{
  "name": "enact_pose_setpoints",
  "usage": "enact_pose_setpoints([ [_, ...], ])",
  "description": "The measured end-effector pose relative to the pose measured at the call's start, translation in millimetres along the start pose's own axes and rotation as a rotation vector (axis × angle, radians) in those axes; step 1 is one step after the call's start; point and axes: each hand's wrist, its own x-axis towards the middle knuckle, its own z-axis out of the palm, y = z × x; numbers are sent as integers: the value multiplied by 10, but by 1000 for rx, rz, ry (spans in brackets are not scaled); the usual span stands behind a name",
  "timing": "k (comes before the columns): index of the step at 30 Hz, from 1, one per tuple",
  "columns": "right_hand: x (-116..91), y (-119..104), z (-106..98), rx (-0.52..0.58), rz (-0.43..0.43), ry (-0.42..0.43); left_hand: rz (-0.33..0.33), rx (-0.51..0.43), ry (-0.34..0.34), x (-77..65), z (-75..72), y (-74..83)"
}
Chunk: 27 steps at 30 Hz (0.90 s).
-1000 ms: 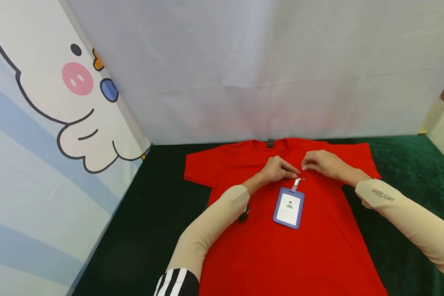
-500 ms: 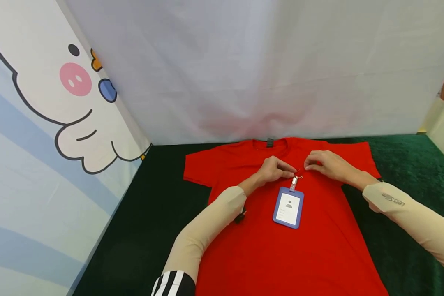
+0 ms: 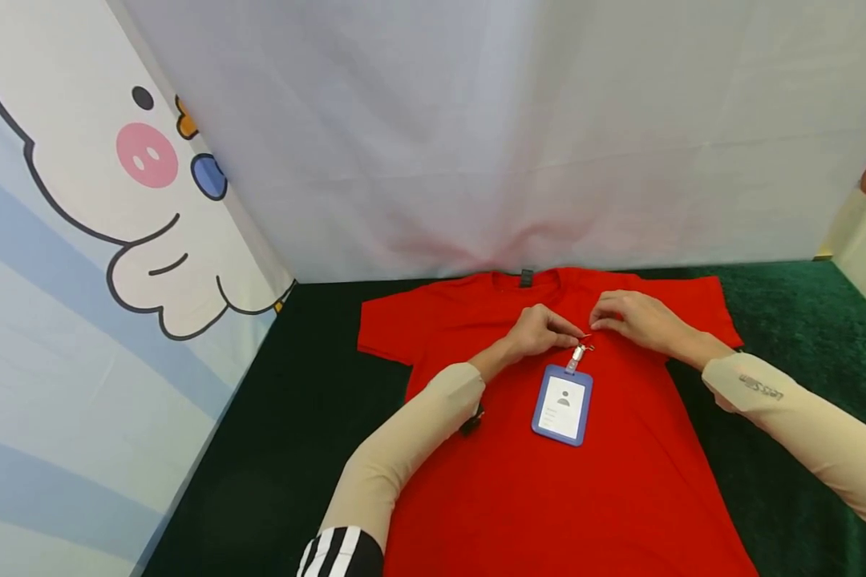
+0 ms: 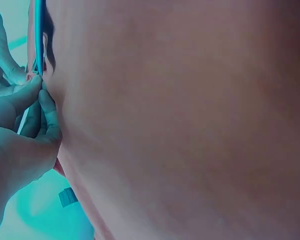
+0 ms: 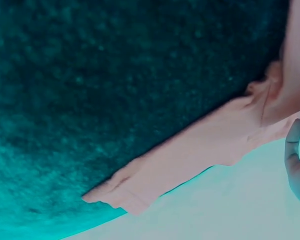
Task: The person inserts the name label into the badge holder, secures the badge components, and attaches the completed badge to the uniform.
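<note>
A red T-shirt (image 3: 548, 505) lies spread flat, its collar toward the wall. On its chest rests a blue-framed ID badge (image 3: 563, 406) with a white card and a metal clip (image 3: 579, 353). My left hand (image 3: 537, 329) pinches the top of the clip, where a thin metal pin shows beside the fingertips. Close to it, my right hand (image 3: 637, 317) pinches the shirt cloth with thumb and forefinger. The left wrist view shows the badge (image 4: 39, 35) edge-on above the left hand (image 4: 27, 130). In the right wrist view only some fingers (image 5: 292, 145) show at the edge.
Dark green cloth (image 3: 289, 449) covers the table. A pale curtain (image 3: 476, 136) hangs directly behind the collar. A cartoon-printed panel (image 3: 79, 240) stands along the left side. The shirt's sleeve (image 5: 190, 150) crosses the right wrist view.
My right hand drew slightly away to the right, then came back toward the left fingertips. The clip top shifted a little with the left hand; the badge frame stays put.
</note>
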Motion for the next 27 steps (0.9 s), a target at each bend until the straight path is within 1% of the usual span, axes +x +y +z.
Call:
enact_pose_setpoints([
  [5, 55, -31, -39, -54, -31, -25, 31, 53, 0, 16, -7, 32],
  [9, 68, -30, -49, -68, -33, -44, 22, 52, 2, 24, 1, 36],
  [13, 62, -28, -49, -73, -41, -45, 14, 53, 9, 13, 3, 26],
  [19, 31, -26, -71, -66, -36, -19, 1, 43, 23, 2, -6, 7],
  [24, 21, -22, -58, -58, -30, -15, 28, 45, 6, 1, 4, 24],
  [27, 31, -24, -48, -62, -37, -19, 50, 72, 5, 6, 11, 33],
])
